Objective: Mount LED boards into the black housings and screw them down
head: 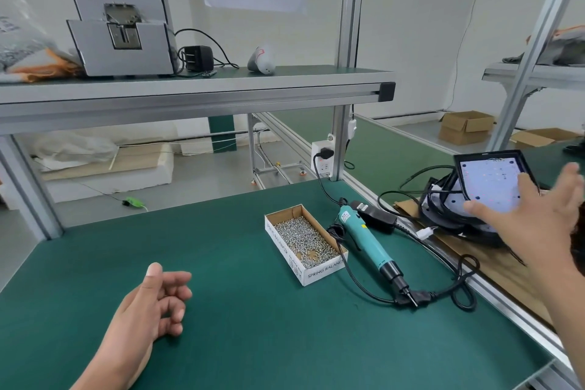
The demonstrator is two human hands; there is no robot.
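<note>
Smooth, matt green bench mat (221, 247) carrying a cardboard screw box (319, 274), white outside and raw brown inside, filled with bright metal screws (304, 239). Right of the box: electric screwdriver (364, 241) in glossy teal plastic; farther right, matt black housing (487, 154) around a smooth white LED board (487, 180), over a brown cardboard sheet (506, 272). Above the box: satin aluminium shelf rail (190, 95).
</note>
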